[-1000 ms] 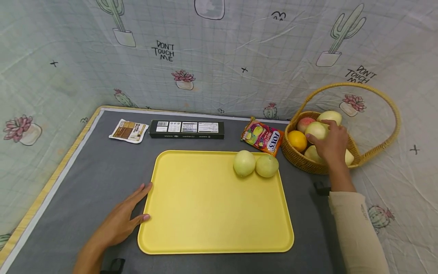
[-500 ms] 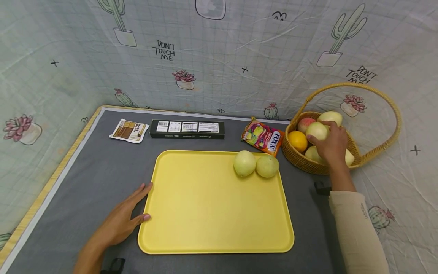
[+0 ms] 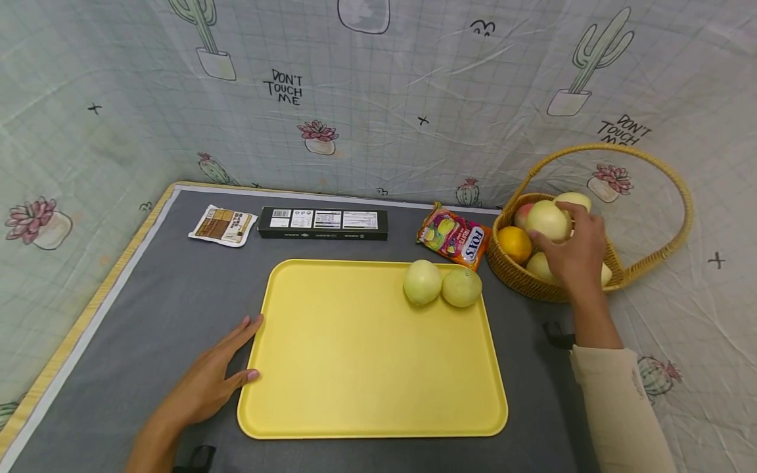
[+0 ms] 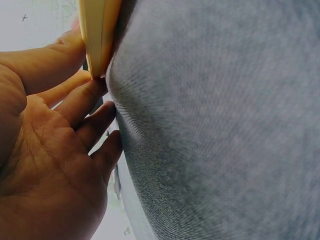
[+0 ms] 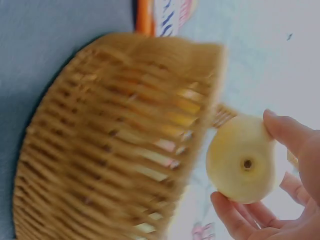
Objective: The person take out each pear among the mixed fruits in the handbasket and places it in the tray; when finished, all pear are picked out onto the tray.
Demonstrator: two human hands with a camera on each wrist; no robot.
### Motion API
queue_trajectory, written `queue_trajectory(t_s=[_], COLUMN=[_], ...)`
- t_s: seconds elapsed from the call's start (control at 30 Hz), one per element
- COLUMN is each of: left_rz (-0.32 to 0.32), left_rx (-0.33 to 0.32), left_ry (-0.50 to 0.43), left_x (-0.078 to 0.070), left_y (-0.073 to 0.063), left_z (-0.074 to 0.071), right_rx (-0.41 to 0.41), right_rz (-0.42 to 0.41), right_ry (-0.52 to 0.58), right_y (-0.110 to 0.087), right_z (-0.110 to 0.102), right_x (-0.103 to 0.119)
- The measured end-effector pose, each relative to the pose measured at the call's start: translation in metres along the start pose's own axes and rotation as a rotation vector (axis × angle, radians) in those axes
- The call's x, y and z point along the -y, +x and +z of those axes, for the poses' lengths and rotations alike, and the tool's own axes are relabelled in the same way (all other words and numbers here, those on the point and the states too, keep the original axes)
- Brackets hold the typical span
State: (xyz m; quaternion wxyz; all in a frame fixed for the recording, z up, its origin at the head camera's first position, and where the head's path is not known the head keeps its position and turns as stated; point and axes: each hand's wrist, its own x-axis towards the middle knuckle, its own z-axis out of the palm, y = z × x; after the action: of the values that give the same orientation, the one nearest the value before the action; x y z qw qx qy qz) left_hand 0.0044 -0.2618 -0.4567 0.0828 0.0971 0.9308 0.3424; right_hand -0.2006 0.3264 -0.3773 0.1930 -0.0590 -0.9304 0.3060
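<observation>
In the head view, a pale yellow pear (image 3: 549, 221) is held between the thumb and fingers of my right hand (image 3: 576, 253), at the mouth of the wicker basket (image 3: 526, 281). The right wrist view shows the pear's dark blossom end (image 5: 247, 164) and the fingers of the hand (image 5: 295, 200) around its sides. My left hand (image 3: 204, 384) touches the left rim of a yellow tray (image 3: 372, 368) with thumb and fingers spread; its palm (image 4: 45, 165) shows in the left wrist view. Two round pale green fruits (image 3: 422, 282) sit together at the tray's back right corner.
The basket also holds an orange (image 3: 514, 244), a partly hidden reddish fruit (image 3: 523, 214) and other pale fruits; its tall handle (image 3: 680, 190) arches to the right. Behind the tray lie a candy bag (image 3: 453, 235), a long dark box (image 3: 322, 223) and a small packet (image 3: 223, 226).
My right hand has lifted the pear slightly from among the other fruits, moving a little to the right. My left hand and the tray have stayed in place.
</observation>
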Motion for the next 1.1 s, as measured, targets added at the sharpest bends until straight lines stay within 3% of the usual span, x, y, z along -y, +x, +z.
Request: queue_trajectory(t_s=[0.43,0.8,1.1], left_rz=[0.01,0.012,-0.003], left_rx=[-0.012,-0.003,0.002], left_ry=[0.014,-0.005,-0.007], left_x=[0.001,0.0,-0.001], left_y=[-0.001,0.0,0.0], left_z=[0.001,0.001,0.001], right_rx=[-0.059,0.008,0.055], right_rz=[-0.199,-0.31,-0.404], right_ry=[0.097,0.178,0.184], right_y=[-0.027,-0.045,-0.06], right_z=[-0.001,0.009,0.023], right_x=[0.06,0.096,0.118])
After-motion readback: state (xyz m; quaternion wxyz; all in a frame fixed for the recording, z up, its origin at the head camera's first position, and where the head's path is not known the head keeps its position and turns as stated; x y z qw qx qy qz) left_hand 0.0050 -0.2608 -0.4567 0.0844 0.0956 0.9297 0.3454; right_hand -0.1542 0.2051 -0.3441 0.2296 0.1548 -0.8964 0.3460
